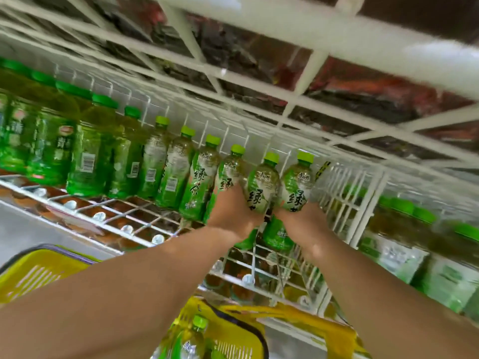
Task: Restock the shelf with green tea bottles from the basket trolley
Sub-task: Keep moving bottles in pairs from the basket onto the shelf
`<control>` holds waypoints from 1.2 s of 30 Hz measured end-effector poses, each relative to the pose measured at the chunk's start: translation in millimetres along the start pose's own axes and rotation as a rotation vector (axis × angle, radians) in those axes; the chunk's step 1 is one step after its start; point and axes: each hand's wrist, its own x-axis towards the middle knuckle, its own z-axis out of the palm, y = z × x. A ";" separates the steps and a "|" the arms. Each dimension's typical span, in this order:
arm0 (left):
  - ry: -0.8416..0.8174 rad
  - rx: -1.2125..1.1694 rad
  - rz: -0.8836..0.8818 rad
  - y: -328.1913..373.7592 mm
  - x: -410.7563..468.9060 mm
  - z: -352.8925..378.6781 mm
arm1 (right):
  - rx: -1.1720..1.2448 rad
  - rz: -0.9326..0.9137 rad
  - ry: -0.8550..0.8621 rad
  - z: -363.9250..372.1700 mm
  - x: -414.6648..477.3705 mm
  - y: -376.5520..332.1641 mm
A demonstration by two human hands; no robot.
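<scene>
A person's left hand [233, 208] and right hand [302, 220] each grasped a green tea bottle at centre frame, pressing the pair upright onto a white wire shelf [124, 216] at the right end of a row of matching bottles. The left-hand bottle [261, 187] and the right-hand bottle [298, 182] stood side by side, touching or nearly so, their lime caps just beneath the wire rack above [259, 81]. Each grip was wrapped around the lower body of its bottle, likely so the labels faced outward and the bases could slide back on the wires. The stocked row [181, 167] ran toward the upper left, giving way there to larger, darker-capped green bottles [85, 151]. A wire divider [347, 198] closed off the bay just right of the hands, which probably explains why the new bottles were tucked against that end. Below, at the bottom of the frame, the yellow basket trolley [233, 330] held at least one more green tea bottle [191, 338], suggesting the restocking was unfinished. Bottled drinks with pale caps [127, 229] sat on the tier beneath, and more green drinks [414, 229] filled the next bay at right. Motion blur softened the edges of the shop scene.
</scene>
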 end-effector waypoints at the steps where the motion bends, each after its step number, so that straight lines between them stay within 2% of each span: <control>1: -0.005 -0.026 0.001 -1.4 2.0 4.8 | 0.017 0.005 -0.002 2.0 6.9 3.2; 9: 0.036 -0.092 0.019 -13.5 13.7 22.6 | -0.007 0.011 0.017 18.9 28.3 15.5; 15: 0.045 -0.054 0.019 -16.7 19.5 30.1 | -0.010 0.057 -0.011 32.9 29.7 25.1; 26: 0.074 0.042 0.024 -14.9 19.5 36.2 | 0.077 -0.007 -0.024 34.9 26.1 25.4; 30: 0.074 0.096 0.057 -16.6 18.8 36.3 | 0.071 -0.052 0.054 35.6 25.3 32.4; 36: 0.002 0.145 0.008 -22.2 15.4 39.6 | -0.028 0.011 0.086 32.9 23.9 40.8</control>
